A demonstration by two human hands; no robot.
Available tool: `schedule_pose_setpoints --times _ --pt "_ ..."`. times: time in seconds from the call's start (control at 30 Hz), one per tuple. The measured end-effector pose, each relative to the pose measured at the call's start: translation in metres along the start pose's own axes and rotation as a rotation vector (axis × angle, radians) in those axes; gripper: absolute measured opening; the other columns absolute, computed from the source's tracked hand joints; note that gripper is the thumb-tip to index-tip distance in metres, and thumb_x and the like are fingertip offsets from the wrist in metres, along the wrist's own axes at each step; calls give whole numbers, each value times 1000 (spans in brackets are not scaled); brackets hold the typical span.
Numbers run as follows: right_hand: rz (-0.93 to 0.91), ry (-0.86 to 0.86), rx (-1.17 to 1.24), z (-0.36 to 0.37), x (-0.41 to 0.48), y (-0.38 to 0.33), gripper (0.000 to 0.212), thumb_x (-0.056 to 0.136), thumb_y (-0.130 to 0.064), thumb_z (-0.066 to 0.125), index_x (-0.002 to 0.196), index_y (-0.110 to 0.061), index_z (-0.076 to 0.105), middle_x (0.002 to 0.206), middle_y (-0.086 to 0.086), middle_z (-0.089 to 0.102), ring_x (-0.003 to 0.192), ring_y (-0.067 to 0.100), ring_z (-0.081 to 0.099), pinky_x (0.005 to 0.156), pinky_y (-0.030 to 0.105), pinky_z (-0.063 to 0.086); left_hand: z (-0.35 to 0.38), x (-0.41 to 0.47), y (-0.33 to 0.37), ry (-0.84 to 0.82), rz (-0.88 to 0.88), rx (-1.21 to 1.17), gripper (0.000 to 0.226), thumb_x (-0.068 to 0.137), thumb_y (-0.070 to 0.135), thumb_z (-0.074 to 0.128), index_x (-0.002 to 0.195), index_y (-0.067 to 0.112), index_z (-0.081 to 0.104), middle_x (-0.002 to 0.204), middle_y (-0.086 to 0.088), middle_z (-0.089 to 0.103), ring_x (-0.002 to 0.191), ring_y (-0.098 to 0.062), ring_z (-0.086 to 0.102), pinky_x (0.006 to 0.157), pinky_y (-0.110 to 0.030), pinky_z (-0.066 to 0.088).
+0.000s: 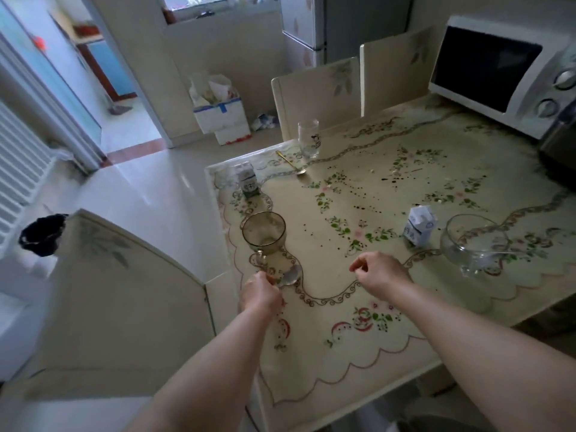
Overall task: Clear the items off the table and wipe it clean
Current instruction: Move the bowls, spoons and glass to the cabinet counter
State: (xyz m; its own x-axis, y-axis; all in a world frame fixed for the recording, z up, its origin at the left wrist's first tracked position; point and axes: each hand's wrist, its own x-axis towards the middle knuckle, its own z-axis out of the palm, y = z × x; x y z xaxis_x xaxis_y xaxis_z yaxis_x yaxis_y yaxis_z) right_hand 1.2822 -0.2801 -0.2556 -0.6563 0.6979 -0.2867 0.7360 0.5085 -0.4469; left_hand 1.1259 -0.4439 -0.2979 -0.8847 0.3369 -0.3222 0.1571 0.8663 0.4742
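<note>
Table (327, 294) with flowered cloth, seen from above, with dark drops (352, 194) scattered across the middle. Left hand (260, 293) is at the near left edge, fingers curled tight round the handle of a steel spoon (291, 275); the spoon's bowl lies low over the cloth just in front of a tinted glass mug (264, 233). Can't tell if the spoon touches the mug. Right hand (381, 271) hovers over the cloth near the middle, fingers loosely curled, thumb and forefinger tips close together, nothing visible in them.

Other items on the table:
- Milk carton (248, 179) stands upright at the far left corner.
- Gold spoon (291, 165) lies flat just beside a clear tumbler (308, 139) at the far edge.
- Second carton (419, 226), top torn open, sits right of centre, near a glass bowl (473, 244).
- Microwave (498, 73) sits at the far right corner.

Chair back (131, 291) stands against the left side, with two more chairs (318, 95) at the far side.
</note>
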Motion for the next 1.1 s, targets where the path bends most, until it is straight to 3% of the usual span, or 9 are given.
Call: schedule_pose_setpoints --times 0.1,0.3,0.57,0.93,1.1 --pt "16 -73 7 25 -2 -14 20 93 -22 53 105 -28 66 101 -8 68 70 6 58 57 19 47 -12 8 -23 -17 -24 45 15 88 28 63 101 19 63 94 2 64 85 -18 61 77 -34 54" --pt "43 -162 -56 63 -8 -34 27 91 -21 53 115 -25 65 115 -5 66 101 15 62 87 29 53 -16 16 -49 -101 -36 100 24 81 39 73 93 21 63 83 5 60 75 -11 58 68 -27 52" --pt "32 -206 -322 91 -14 -41 44 85 -6 44 123 -26 57 122 -1 60 103 20 59 77 31 55 -15 23 -66 -119 8 212 29 79 44 73 95 23 61 90 3 59 81 -15 58 73 -32 55" --pt "-15 -297 -420 83 -23 -51 74 83 1 35 150 -30 20 155 -8 25 136 19 36 92 29 47 -14 19 -62 -134 81 293 7 88 24 59 95 25 60 95 4 56 84 -15 54 72 -29 50" --pt "2 -332 -418 75 -19 -55 70 82 0 39 144 -32 33 141 -2 45 122 19 49 86 29 52 -23 12 -59 -123 116 155 8 92 23 61 87 29 64 92 7 52 81 -13 51 67 -25 42"
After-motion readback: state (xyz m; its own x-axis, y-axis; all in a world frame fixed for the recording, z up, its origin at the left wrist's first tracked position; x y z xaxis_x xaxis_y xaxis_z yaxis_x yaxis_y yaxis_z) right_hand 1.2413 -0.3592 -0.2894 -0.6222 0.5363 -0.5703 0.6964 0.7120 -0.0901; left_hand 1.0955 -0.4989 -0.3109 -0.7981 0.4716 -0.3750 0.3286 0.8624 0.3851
